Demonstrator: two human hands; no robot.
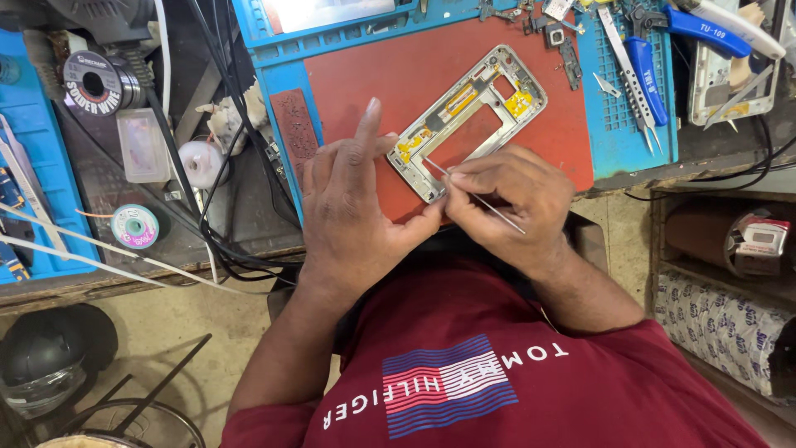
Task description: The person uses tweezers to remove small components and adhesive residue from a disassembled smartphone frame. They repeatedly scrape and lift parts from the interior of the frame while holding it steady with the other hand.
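Right hand [506,199] fingers pinching thin metal tweezers [477,195], left hand [352,211] fingers flat, steadying phone frame [468,120] on red mat [373,75] beyond; risk: tip slipping, gouging the frame's yellow flex

A cluttered workbench [249,236] fills the far half of the view, its dark top worn and its near edge chipped. Black cables [217,224] trail over it on the left. Below lies a pale, stained floor [174,332]. At near left a wire stand [141,406] rests on the floor. On the right, a wooden shelf [721,274] holds wrapped rolls [721,328]. Light is even and bright.
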